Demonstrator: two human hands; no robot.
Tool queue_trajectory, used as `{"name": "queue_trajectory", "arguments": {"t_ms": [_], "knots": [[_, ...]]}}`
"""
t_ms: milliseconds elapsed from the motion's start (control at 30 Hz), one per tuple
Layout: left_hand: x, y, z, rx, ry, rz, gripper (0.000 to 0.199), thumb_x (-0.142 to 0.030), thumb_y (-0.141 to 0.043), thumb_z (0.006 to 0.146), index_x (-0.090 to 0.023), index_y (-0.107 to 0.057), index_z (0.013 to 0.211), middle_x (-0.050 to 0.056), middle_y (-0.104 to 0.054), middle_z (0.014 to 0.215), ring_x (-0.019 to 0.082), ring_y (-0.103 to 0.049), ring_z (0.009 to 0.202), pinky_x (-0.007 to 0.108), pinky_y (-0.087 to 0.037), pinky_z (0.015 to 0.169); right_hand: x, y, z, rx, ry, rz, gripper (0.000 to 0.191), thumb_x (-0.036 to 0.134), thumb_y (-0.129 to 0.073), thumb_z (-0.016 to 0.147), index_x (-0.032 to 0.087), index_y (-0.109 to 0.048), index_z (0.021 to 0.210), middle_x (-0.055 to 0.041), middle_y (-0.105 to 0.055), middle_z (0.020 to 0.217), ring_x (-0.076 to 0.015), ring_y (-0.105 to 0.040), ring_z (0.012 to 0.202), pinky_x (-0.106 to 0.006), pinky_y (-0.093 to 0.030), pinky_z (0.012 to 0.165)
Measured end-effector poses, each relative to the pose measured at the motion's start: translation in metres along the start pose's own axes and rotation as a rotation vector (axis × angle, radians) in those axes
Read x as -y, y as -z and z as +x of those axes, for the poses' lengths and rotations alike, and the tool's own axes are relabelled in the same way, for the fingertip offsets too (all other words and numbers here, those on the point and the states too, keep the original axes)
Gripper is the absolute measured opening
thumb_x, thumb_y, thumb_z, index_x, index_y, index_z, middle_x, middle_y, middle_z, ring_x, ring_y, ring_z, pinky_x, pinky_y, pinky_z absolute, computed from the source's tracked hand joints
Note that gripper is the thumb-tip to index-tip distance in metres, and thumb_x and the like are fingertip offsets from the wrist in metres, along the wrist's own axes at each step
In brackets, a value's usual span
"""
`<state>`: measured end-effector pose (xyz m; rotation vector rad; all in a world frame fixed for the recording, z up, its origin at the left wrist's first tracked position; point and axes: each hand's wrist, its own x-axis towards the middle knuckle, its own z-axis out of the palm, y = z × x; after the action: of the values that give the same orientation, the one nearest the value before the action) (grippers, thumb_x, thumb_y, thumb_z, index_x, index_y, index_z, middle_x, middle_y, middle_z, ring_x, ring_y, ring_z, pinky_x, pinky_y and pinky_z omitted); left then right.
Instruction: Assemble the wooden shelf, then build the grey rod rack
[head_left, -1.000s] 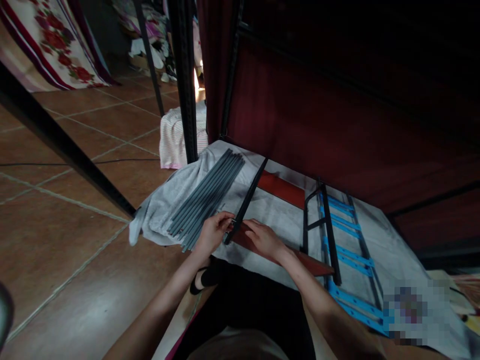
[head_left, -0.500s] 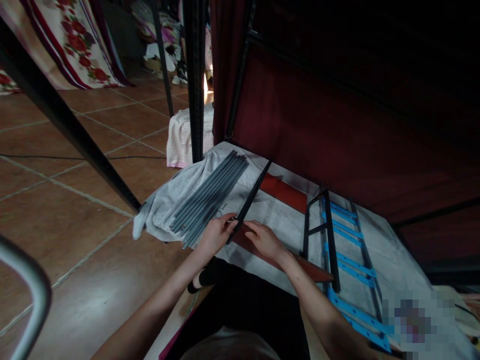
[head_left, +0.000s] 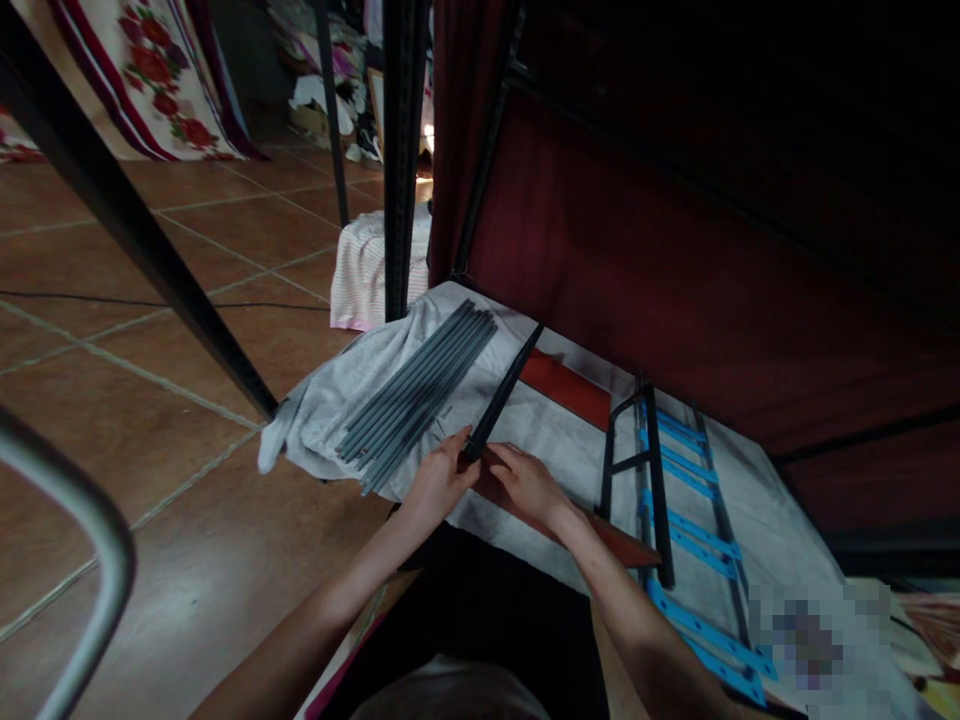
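Note:
A long black bar [head_left: 510,388] lies slanted on the grey cloth [head_left: 547,425]. My left hand [head_left: 439,482] has its fingers closed round the near end of this bar. Just to the right, my right hand [head_left: 529,487] is bent over a reddish-brown board [head_left: 626,540], fingertips close to the bar; the palm hides the board's left part. Farther back, an orange-red board [head_left: 566,388] lies between the bar and a black metal frame [head_left: 660,480]. Left of my hands rests a bundle of several grey rods [head_left: 420,395], with a small thin piece [head_left: 444,412] beside it.
Light-blue perforated strips [head_left: 701,535] lie on the right. Dark upright posts [head_left: 397,200] and a slanted black post [head_left: 187,290] stand at the left. A dark red curtain [head_left: 600,230] hangs behind. A pale curved tube [head_left: 112,540] is at lower left, over the tiled floor [head_left: 225,520].
My left hand has turned slightly and shifted at the bar's near end. The right hand stays almost in place. The view has moved a little.

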<state>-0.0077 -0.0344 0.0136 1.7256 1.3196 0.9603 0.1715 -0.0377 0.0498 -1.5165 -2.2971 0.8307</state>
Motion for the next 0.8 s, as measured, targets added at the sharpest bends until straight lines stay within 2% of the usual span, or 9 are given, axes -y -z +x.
{"name": "queue_trajectory", "arguments": {"t_ms": [100,233,400,533,800], "knots": [[0.000,-0.002,-0.001,-0.015,-0.015,0.002,0.056,-0.024,-0.056,0.082,-0.009,-0.051,0.136,0.014,-0.070,0.106,0.025,-0.068,0.094,0.037,-0.052,0.087,0.000,0.002,0.000,0.025,0.003,-0.013,0.043,0.016,-0.045,0.093,0.023,-0.052,0.134,-0.0065,-0.061,0.130,-0.0198,-0.056,0.121,-0.036,-0.043,0.103],[0.002,-0.004,-0.002,-0.027,-0.044,-0.012,0.055,-0.024,-0.056,0.082,-0.013,-0.051,0.135,0.014,-0.068,0.112,0.024,-0.067,0.094,0.036,-0.052,0.087,0.003,0.002,-0.002,0.045,-0.017,-0.058,0.040,0.017,-0.044,0.094,0.024,-0.051,0.132,-0.0059,-0.062,0.128,-0.0204,-0.058,0.119,-0.035,-0.044,0.100],[0.009,-0.009,-0.003,-0.049,-0.033,0.049,0.055,-0.025,-0.056,0.083,-0.013,-0.050,0.136,0.016,-0.066,0.115,0.024,-0.068,0.088,0.038,-0.053,0.083,0.004,0.003,-0.003,0.047,-0.012,-0.096,0.043,0.017,-0.042,0.094,0.025,-0.047,0.136,-0.0059,-0.061,0.132,-0.0210,-0.058,0.120,-0.036,-0.045,0.099],[0.011,-0.011,-0.004,-0.063,-0.063,0.095,0.054,-0.025,-0.054,0.085,-0.017,-0.048,0.138,0.013,-0.067,0.114,0.022,-0.068,0.084,0.035,-0.053,0.080,0.002,0.007,-0.001,0.072,-0.023,-0.097,0.044,0.019,-0.044,0.094,0.028,-0.047,0.137,-0.0041,-0.061,0.133,-0.0212,-0.058,0.121,-0.037,-0.045,0.101],[0.006,-0.007,-0.002,-0.052,-0.054,0.085,0.052,-0.023,-0.053,0.084,-0.015,-0.052,0.135,0.013,-0.069,0.111,0.025,-0.068,0.093,0.036,-0.052,0.086,0.000,0.005,-0.001,0.067,0.010,-0.089,0.047,0.018,-0.042,0.093,0.027,-0.047,0.140,-0.0047,-0.061,0.133,-0.0204,-0.057,0.123,-0.037,-0.045,0.103]]}}
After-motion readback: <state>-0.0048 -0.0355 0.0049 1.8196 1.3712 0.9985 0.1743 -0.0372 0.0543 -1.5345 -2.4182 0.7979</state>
